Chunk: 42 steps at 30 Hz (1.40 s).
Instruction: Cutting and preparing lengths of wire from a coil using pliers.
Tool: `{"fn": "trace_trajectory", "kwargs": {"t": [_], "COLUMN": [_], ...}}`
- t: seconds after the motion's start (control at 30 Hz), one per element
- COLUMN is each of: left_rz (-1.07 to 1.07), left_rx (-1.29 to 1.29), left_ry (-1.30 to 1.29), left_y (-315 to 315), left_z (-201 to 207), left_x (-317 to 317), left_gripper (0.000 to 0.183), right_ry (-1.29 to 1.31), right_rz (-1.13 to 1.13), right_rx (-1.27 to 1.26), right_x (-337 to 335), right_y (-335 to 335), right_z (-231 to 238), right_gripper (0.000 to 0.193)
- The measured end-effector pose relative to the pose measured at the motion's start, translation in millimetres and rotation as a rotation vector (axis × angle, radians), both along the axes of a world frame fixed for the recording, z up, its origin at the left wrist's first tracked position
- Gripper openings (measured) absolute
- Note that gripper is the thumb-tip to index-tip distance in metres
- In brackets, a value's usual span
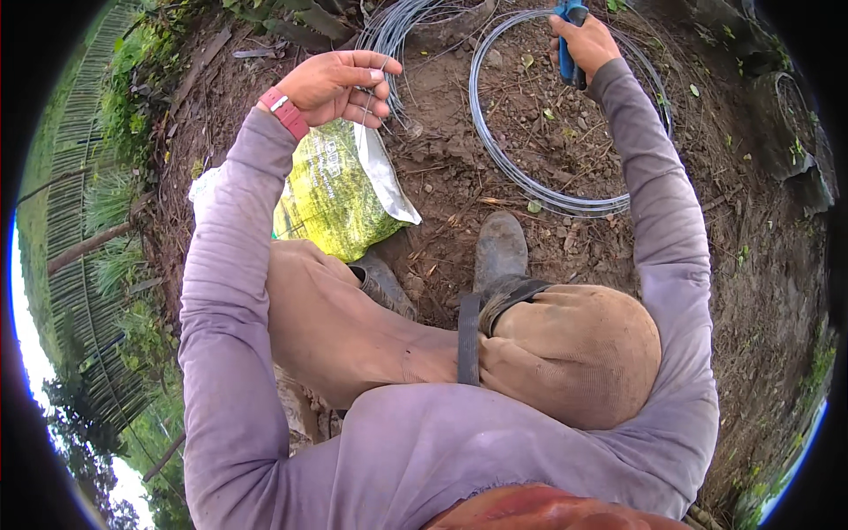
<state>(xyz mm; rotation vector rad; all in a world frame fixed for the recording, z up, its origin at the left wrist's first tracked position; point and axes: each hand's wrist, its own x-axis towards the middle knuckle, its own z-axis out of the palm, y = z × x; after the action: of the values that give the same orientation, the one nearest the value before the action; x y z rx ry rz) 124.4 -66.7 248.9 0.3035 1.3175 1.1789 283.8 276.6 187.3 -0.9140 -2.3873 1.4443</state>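
My right hand (590, 46) is wrapped round blue-handled pliers (570, 64) at the top of the view, above the far side of a wide coil of grey wire (503, 171) lying on the soil. Further left, my left hand (340, 87), with a red watch strap on its wrist, pinches a thin wire (366, 108) between thumb and fingers. Just past that hand lies a second, looser bundle of grey wire (385, 35), partly hidden by the fingers. Below the left hand sits a yellow and white bag (331, 190).
Bare brown soil (433, 150) with twigs and leaf scraps spreads ahead of my boots (501, 247). A dark trunk or root (789, 132) stands at the right. Green plants and a row of thin poles (84, 256) lie along the left.
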Motion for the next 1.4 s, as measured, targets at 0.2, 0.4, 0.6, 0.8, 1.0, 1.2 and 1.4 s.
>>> {"fn": "trace_trajectory", "kwargs": {"t": [0.2, 0.4, 0.6, 0.8, 1.0, 1.2, 1.4], "left_rz": [-0.039, -0.042, -0.046, -0.089, -0.105, -0.112, -0.154], "left_rx": [-0.008, -0.034, -0.02, -0.032, -0.04, -0.064, -0.235], "left_ry": [-0.009, -0.024, -0.025, -0.017, -0.004, 0.004, 0.312], "left_y": [1, 8, 12, 11, 15, 18, 26], "left_z": [-5, -4, -9, -11, -12, -11, -10], "left_x": [3, 8, 9, 9, 11, 14, 9], "left_gripper": [0.028, 0.025, 0.026, 0.026, 0.026, 0.024, 0.02], "right_ry": [0.007, -0.117, -0.013, -0.056, 0.01, -0.034, -0.204], "right_rz": [0.074, 0.106, 0.079, 0.184, 0.151, 0.177, 0.043], "right_rx": [-0.288, -0.142, 0.028, -0.319, -0.335, -0.298, 0.584], "right_x": [-31, -2, -6, -25, -19, -21, -23], "right_y": [-8, -7, -6, -2, -9, 1, 24], "right_z": [2, 18, -1, -11, -8, -14, -39], "right_gripper": [0.028, 0.01, 0.013, 0.029, 0.028, 0.028, 0.038]}}
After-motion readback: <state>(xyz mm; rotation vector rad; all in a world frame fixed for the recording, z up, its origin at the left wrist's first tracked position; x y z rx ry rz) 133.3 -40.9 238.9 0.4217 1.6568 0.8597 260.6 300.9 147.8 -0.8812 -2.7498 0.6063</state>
